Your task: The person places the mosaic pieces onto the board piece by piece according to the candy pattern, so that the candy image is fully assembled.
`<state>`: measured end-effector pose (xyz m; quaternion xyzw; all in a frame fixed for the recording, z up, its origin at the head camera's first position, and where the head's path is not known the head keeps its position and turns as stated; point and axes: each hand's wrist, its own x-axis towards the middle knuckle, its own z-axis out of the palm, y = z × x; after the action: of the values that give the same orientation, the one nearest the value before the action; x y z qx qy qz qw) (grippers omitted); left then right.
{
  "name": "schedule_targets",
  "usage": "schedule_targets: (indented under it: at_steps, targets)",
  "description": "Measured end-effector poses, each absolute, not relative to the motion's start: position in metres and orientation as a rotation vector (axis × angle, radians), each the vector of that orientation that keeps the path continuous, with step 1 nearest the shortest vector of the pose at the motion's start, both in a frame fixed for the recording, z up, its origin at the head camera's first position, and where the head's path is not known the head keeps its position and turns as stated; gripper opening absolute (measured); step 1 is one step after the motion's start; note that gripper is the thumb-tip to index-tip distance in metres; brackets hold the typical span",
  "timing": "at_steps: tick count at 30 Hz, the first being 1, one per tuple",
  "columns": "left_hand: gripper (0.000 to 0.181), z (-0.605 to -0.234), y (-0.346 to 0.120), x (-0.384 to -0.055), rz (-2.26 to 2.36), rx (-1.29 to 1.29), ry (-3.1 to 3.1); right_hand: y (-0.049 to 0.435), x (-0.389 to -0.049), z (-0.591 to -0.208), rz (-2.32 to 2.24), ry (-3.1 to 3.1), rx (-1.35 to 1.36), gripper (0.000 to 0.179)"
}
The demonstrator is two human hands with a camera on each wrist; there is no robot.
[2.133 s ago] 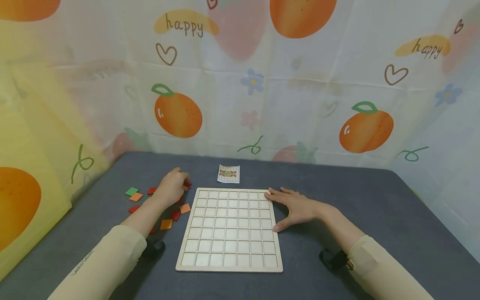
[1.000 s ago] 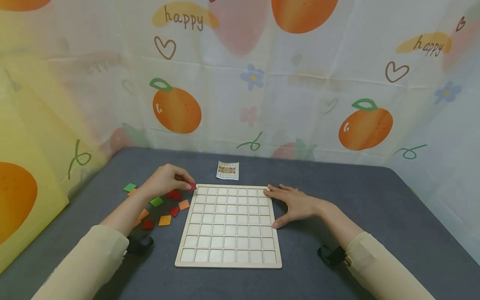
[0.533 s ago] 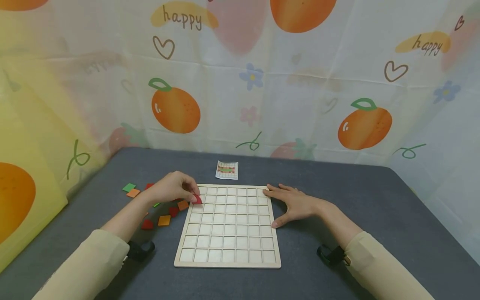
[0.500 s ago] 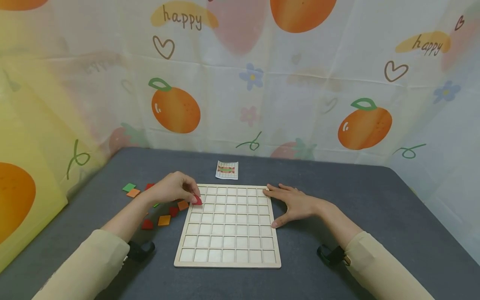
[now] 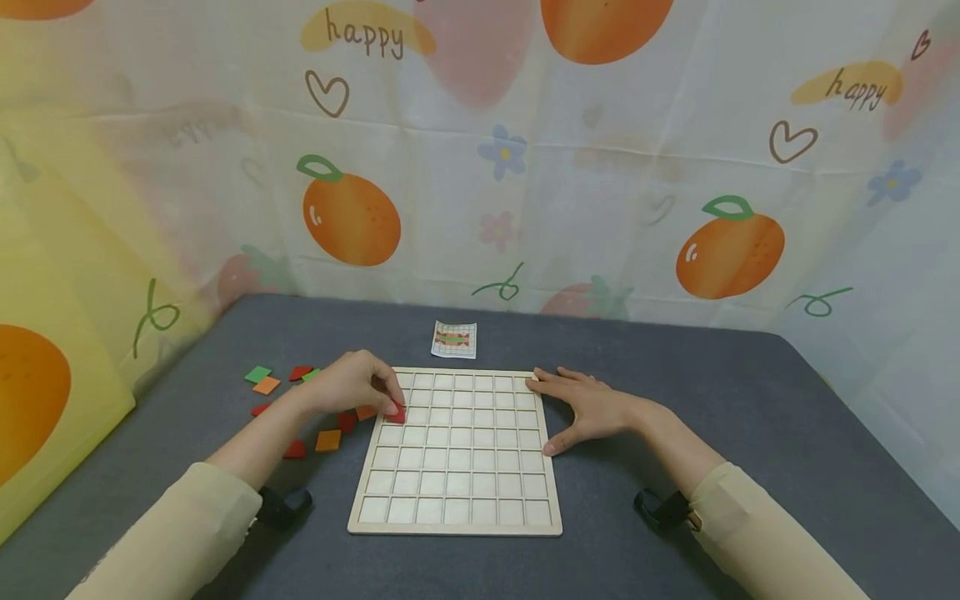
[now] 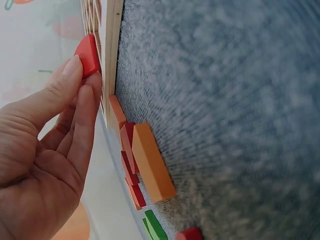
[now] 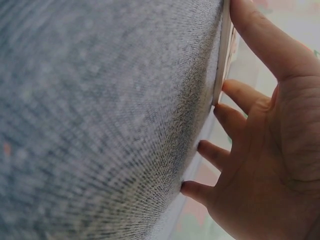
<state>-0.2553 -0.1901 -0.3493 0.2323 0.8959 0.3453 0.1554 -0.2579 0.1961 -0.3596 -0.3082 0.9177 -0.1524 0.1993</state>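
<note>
Between thumb and fingers my left hand [image 5: 358,383] pinches a red tile [image 5: 397,412] with one rounded side. It holds the tile over the left column of a pale wooden grid board [image 5: 454,528], a few rows down from the far edge. In the left wrist view the red tile [image 6: 88,56] is right by the board's cells; whether it touches them I cannot tell. My right hand [image 5: 596,414] lies with spread fingers at the board's right edge, thumb and fingertips touching the frame. The right wrist view shows its fingers [image 7: 245,95] straight, holding nothing.
Loose tiles lie left of the board, among them an orange square [image 5: 328,441], a green one [image 5: 258,374] and a red one [image 5: 295,450]; my left forearm covers some. Behind the board lies a small pattern card [image 5: 453,340]. A printed cloth [image 5: 450,208] hangs behind the table.
My left hand has carried the red tile from the loose tiles to the board's far left corner, then nearer along the left column. The right hand has stayed at the board's right edge.
</note>
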Motion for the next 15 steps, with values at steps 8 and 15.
schedule_targets:
  at_steps: [8,15]
  targets:
    - [0.004,-0.3539,-0.1927,-0.2554,0.979,0.647,2.594,0.1958,-0.2574,-0.3592,-0.423,2.568,-0.859,0.100]
    - [0.005,-0.3565,-0.1923,-0.2546,0.968,0.630,2.628,0.1960,-0.2575,-0.3591,-0.424,2.567,-0.860,0.100]
